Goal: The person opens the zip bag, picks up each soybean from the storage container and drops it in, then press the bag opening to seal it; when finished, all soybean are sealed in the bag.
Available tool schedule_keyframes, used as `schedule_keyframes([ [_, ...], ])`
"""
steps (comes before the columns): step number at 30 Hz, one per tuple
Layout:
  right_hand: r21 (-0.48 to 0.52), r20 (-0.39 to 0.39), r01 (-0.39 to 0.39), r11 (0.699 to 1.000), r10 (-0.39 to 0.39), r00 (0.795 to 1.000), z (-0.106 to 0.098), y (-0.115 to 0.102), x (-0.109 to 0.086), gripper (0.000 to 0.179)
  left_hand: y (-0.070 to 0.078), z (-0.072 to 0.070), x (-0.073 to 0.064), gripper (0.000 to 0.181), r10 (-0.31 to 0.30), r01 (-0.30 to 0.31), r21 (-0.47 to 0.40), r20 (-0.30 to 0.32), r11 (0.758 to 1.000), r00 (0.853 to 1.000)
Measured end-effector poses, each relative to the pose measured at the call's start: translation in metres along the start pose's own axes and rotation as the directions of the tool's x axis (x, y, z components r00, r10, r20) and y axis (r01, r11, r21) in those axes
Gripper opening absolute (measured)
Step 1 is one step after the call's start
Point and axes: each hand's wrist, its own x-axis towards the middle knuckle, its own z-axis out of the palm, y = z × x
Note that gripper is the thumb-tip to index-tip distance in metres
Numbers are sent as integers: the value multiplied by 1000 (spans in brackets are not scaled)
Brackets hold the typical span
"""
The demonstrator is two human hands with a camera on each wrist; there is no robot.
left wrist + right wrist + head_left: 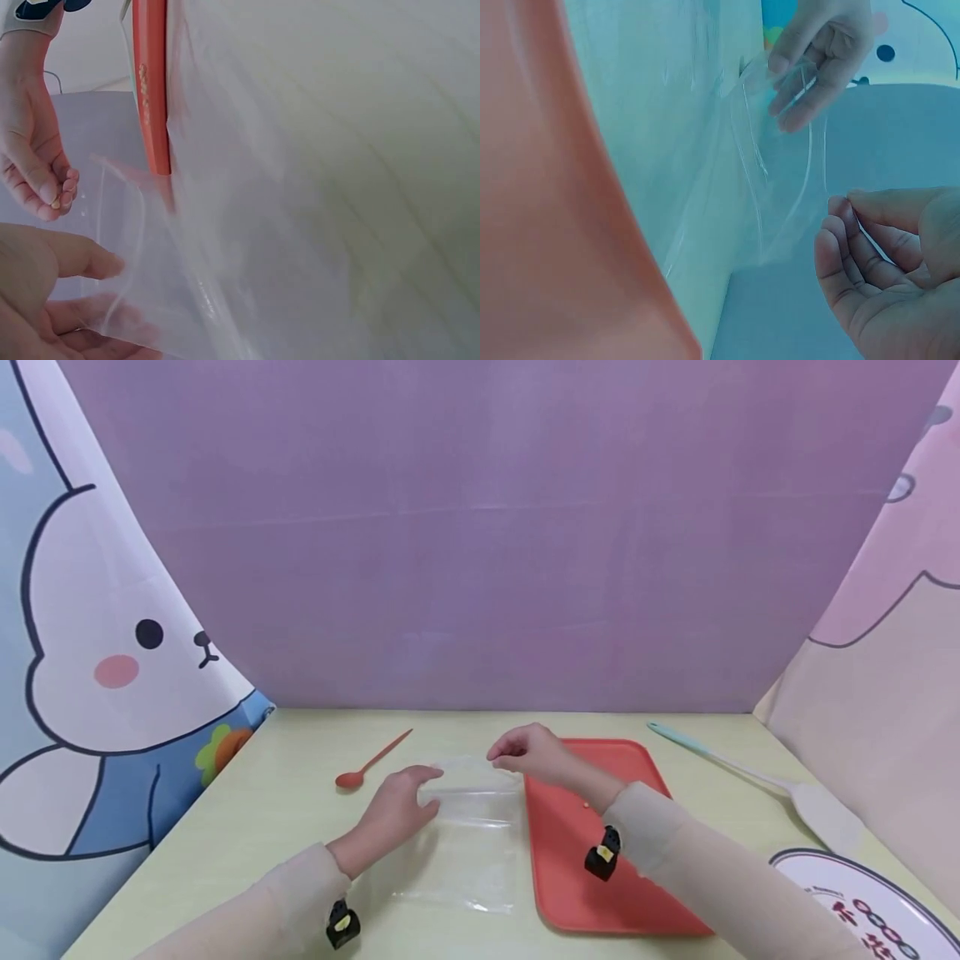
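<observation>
A clear plastic bag (468,847) lies on the table between the hands, its mouth end raised and gaping. My left hand (397,810) is at that end, thumb and fingers spread apart; in the left wrist view its fingers (97,330) show through the film. Over the bag's far right corner, my right hand (536,753) pinches a small yellowish bean-like piece (56,202) between thumb and fingertips. Right of the bag lies a red tray (555,860), partly under the right forearm. Several similar small pieces (144,90) are on the tray.
An orange-red spoon (367,770) lies at the back left. To the right is a turner (750,770) with a pale green handle and whitish blade. A white patterned plate (825,881) sits at the front right. Cloth panels (480,568) enclose the table's back and sides.
</observation>
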Motion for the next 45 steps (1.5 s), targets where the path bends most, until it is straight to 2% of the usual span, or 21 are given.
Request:
schedule_keyframes([
  [5, -15, 5, 22, 1000, -22, 1000, 8, -6, 3, 10, -2, 3, 1, 39, 8, -8, -43, -3, 999, 1000],
  [14, -37, -15, 39, 999, -40, 999, 7, -2, 1, 11, -2, 3, 1, 39, 31, -32, -35, -24, 999, 999],
  [22, -77, -82, -53, 996, 47, 995, -12, 9, -9, 11, -2, 2, -2, 40, 26, -26, -27, -21, 999, 999],
  [33, -150, -128, -114, 982, 95, 987, -46, 42, -25, 13, 0, 0, -3, 40, 15, -15, -18, -15, 1000, 1000],
  [39, -145, -133, -192, 971, 173, 976, -59, 69, -29, 16, 2, -2, -4, 41, 19, -19, -9, -16, 1000, 1000],
  [45, -206, -117, -232, 951, 212, 970, -66, 92, -31, 13, 5, -3, -4, 40, 42, -42, 4, -27, 999, 999],
])
